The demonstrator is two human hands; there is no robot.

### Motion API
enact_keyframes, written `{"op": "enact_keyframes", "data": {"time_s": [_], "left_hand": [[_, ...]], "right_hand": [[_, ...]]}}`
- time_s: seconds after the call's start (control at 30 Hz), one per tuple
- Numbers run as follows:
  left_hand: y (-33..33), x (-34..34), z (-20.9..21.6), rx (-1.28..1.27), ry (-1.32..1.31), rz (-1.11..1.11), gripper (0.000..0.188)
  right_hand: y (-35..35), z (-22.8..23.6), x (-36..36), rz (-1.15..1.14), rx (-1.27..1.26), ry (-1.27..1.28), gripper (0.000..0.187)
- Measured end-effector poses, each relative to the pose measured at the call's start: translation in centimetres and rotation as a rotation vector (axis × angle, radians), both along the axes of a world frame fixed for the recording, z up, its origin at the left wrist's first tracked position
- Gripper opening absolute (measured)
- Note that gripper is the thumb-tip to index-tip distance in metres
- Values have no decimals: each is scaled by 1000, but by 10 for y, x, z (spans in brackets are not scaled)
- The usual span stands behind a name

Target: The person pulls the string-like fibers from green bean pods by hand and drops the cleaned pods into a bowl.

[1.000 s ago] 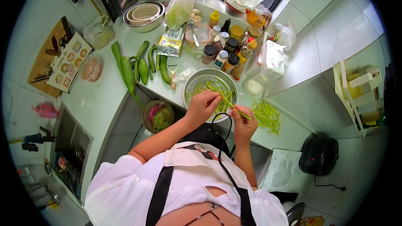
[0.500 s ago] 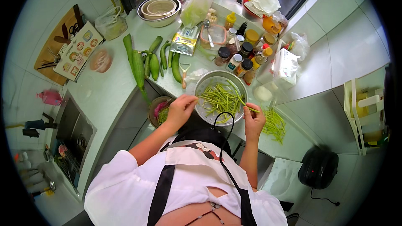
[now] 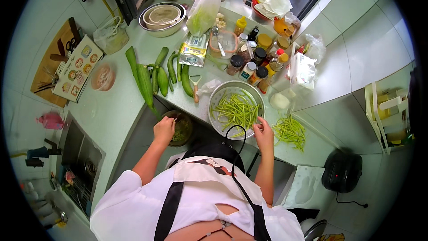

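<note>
A round metal bowl [image 3: 213, 118] at the counter's front edge holds a heap of slim green stems or beans [image 3: 236, 109]. At its right rim is my right hand [image 3: 265, 135], fingers bent and fingertips over the inside edge; what they pinch, if anything, is hidden. My left hand [image 3: 164, 130] is closed in a pinch beside a round bin [image 3: 189, 127] below the counter, with greenery inside; anything between those fingers is too small to name. More loose green stems [image 3: 290, 133] lie on the counter right of my right hand.
Behind the bowl stand several seasoning jars and bottles [image 3: 258, 58]. A peeler [image 3: 195, 90], green gourds [image 3: 145, 82] and a plastic bag [image 3: 206, 6] lie left of them. The sink [image 3: 84, 151] is at far left, a black appliance [image 3: 342, 170] at right.
My left hand has moved left and down, from the bowl to the bin. My right hand has lowered toward the bowl's rim; the long stem it held no longer sticks out.
</note>
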State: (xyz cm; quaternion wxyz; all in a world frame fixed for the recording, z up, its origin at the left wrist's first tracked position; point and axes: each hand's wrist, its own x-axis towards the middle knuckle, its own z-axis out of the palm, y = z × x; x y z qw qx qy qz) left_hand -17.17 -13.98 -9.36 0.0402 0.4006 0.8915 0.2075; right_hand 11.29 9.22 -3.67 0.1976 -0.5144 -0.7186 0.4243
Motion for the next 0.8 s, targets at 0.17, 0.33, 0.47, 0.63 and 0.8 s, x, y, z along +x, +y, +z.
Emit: {"op": "enact_keyframes", "data": {"time_s": [0.17, 0.33, 0.47, 0.63, 0.8], "left_hand": [[1, -15, -8, -214, 39, -34, 20], [2, -27, -8, -408, 33, -67, 26], [12, -26, -6, -362, 49, -179, 24], [51, -3, 25, -218, 51, -283, 22], [78, 37, 57, -82, -1, -280, 22]], "right_hand": [[-13, 8, 8, -69, -2, 89, 32], [-16, 6, 22, -156, -20, 165, 30], [-21, 11, 41, -238, -21, 132, 29], [-18, -4, 72, -310, 2, 106, 26], [15, -75, 125, -392, 186, -115, 23]]}}
